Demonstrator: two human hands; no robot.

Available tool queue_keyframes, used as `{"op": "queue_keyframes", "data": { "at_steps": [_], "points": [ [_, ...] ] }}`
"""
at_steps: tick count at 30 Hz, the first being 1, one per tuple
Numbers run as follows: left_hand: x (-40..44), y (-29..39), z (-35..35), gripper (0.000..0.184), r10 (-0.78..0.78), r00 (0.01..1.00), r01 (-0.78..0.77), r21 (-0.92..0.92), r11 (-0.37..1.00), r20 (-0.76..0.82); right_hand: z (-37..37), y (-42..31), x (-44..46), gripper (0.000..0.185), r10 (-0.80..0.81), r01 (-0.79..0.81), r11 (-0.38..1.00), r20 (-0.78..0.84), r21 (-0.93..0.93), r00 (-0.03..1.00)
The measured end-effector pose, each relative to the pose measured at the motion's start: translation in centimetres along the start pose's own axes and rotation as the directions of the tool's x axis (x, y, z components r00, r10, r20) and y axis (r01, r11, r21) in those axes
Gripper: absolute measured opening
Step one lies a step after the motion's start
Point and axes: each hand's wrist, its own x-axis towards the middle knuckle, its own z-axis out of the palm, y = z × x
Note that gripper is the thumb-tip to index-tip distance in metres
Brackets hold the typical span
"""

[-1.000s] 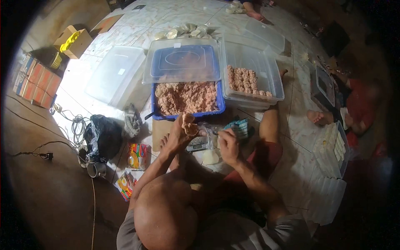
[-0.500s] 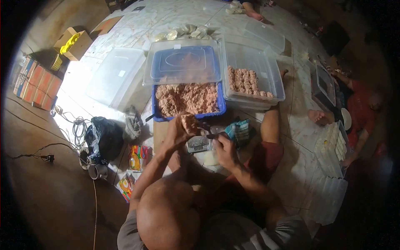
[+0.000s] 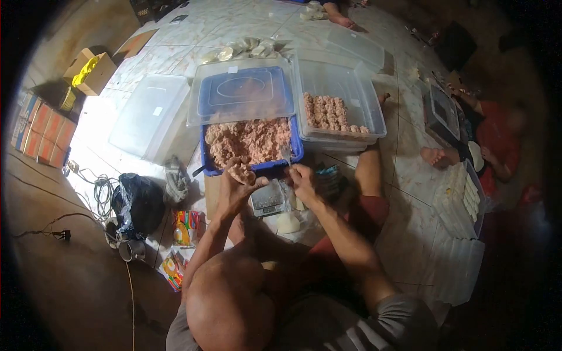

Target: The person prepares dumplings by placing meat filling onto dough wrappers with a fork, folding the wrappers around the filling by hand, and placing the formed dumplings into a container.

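Note:
My left hand is curled around a lump of pinkish ground mixture, held just in front of the blue tub. A large mass of the same coarse mixture fills the tub's near part. My right hand grips a small metal utensil, a fork or spoon, its head at the tub's front right corner. Below and between the hands sits a digital kitchen scale. To the right of the tub, a clear plastic box holds rows of shaped lumps.
A clear lid covers the tub's far part. Another clear box lies left. A black plastic bag, a mug and colourful packets stand at left. At right sits another person beside white rolls.
My right hand has drawn the utensil away from the lump and raised its head toward the tub. The left hand still holds the lump, now turned. The whole view has shifted slightly.

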Motion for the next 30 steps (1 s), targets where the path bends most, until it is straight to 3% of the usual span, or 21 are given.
{"op": "queue_keyframes", "data": {
  "at_steps": [1,2,4,6,8,9,10,11,12,14,16,17,18,20,21,22,24,25,26,28,30],
  "points": [
    [-0.5,1.3,0.4,0.057,0.040,0.999,-0.040,-0.025,0.999,0.000,0.0,2.2,0.2,0.018,-0.367,0.341,0.875,-0.013,-0.343,0.930],
    [-0.6,1.9,0.4,0.055,0.082,0.997,-0.082,-0.049,0.995,0.000,-0.1,1.2,-0.9,0.018,-0.367,0.338,0.876,-0.021,-0.343,0.930],
    [-0.1,0.0,-0.5,0.058,-0.107,0.989,0.144,-0.584,0.799,0.098,-0.7,-1.4,-5.2,0.024,0.052,-0.066,0.973,-0.065,-0.220,0.996],
    [-0.3,-0.5,-0.6,0.064,-0.002,0.994,0.025,-0.206,0.978,0.112,-1.1,-0.4,-7.8,0.022,0.081,-0.089,0.962,-0.041,-0.259,0.996],
    [-0.1,-1.2,0.4,0.063,0.061,0.994,-0.030,-0.293,0.956,0.096,-0.9,-0.4,-8.7,0.019,0.071,-0.070,0.952,-0.008,-0.297,0.997],
    [-0.1,-0.6,1.1,0.057,0.027,0.991,0.041,-0.488,0.872,0.131,-0.1,-2.7,-9.0,0.017,0.188,-0.189,0.982,0.065,0.011,0.980],
    [0.3,0.0,1.6,0.051,0.013,0.985,0.106,-0.657,0.746,0.174,0.6,-4.1,-8.8,0.014,0.268,-0.309,0.902,0.170,0.303,0.948],
    [0.5,-0.3,1.9,0.048,0.246,0.965,-0.219,-0.238,0.946,0.087,1.0,-4.3,-8.6,0.012,0.153,-0.204,0.956,0.236,0.211,0.960],
    [0.7,-1.1,2.2,0.045,0.219,0.965,-0.186,-0.212,0.959,0.147,2.1,-4.8,-8.3,0.009,-0.002,0.002,1.000,0.116,-0.006,0.993],
    [1.4,-5.2,2.2,0.047,0.117,0.985,-0.071,-0.315,0.946,0.129,3.4,-1.8,-7.0,0.015,-0.309,0.290,0.915,-0.025,-0.281,0.951],
    [1.1,-2.3,2.0,0.047,0.127,0.988,-0.109,-0.195,0.975,0.086,2.3,-3.7,-5.9,0.018,-0.309,0.295,0.893,0.015,-0.340,0.951],
    [0.9,-0.5,1.6,0.047,0.140,0.989,-0.136,-0.073,0.988,0.048,1.8,-3.7,-6.0,0.006,-0.239,0.229,0.944,-0.013,-0.236,0.971],
    [0.6,0.8,1.0,0.047,0.130,0.990,-0.127,-0.067,0.990,0.044,1.5,-5.6,-6.6,0.010,-0.201,0.196,0.974,-0.036,-0.110,0.979],
    [0.2,2.2,0.2,0.047,0.289,0.954,-0.260,-0.268,0.928,0.074,0.5,-4.6,-8.0,0.013,0.083,-0.093,0.992,0.109,0.088,0.991],
    [0.1,1.7,0.4,0.052,0.168,0.984,-0.128,-0.407,0.904,0.064,0.5,-6.3,-8.4,0.012,0.097,-0.113,0.986,0.130,0.123,0.987],
    [0.1,1.2,0.6,0.052,0.168,0.984,-0.128,-0.408,0.904,0.064,1.1,-5.8,-8.5,0.012,0.097,-0.113,0.986,0.130,0.122,0.987],
    [0.2,0.4,1.1,0.052,0.210,0.955,-0.177,-0.164,0.970,0.210,3.0,-4.5,-8.0,0.012,-0.196,0.198,0.978,0.044,-0.062,0.980],
    [0.2,0.0,1.6,0.050,0.175,0.968,-0.147,-0.159,0.976,0.180,3.8,-4.2,-7.2,0.013,-0.339,0.325,0.923,-0.035,-0.209,0.940],
    [0.4,-0.5,1.8,0.050,0.176,0.968,-0.148,-0.157,0.976,0.180,3.5,-4.0,-7.0,0.013,-0.340,0.326,0.923,-0.036,-0.207,0.940],
    [1.1,1.1,1.9,0.048,0.094,0.994,-0.088,-0.112,0.990,0.047,2.6,-5.1,-6.7,0.014,-0.128,0.121,0.958,-0.011,-0.259,0.992],
    [1.1,0.6,0.1,0.051,0.316,0.949,-0.313,-0.085,0.946,0.020,1.1,-5.4,-7.7,0.017,-0.158,0.154,0.982,-0.027,-0.108,0.987]
  ]
}}
